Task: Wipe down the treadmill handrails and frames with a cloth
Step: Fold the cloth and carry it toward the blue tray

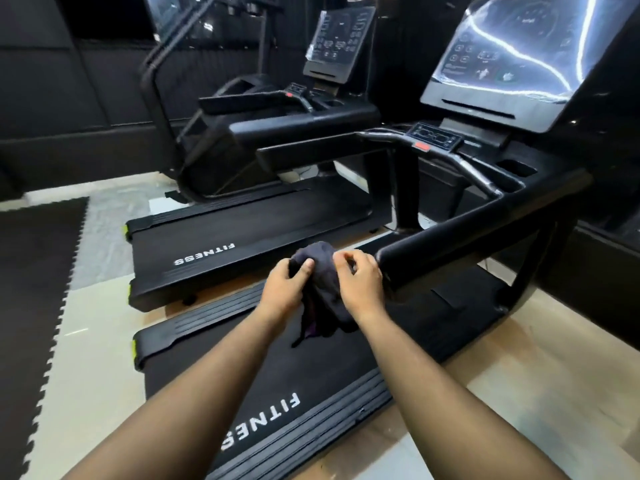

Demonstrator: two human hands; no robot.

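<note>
Room: dark-walled gym, pale floor, two black treadmills side by side.
Landmark: near treadmill's handrail (450,233), a thick black bar whose rounded end points toward the person; its long axis runs up and away to the console (519,60).
Cloth: dark cloth (320,289), bunched, held just beside the handrail's near end, above the belt (277,386).
Left hand: left hand (285,289) has its fingers curled on the cloth's far side from the handrail.
Right hand: right hand (360,289) pinches the cloth's top edge and lies almost against the handrail's end.
Judgement: the cloth seems to be getting folded; the right hand is nearer for wiping along the bar.
</note>
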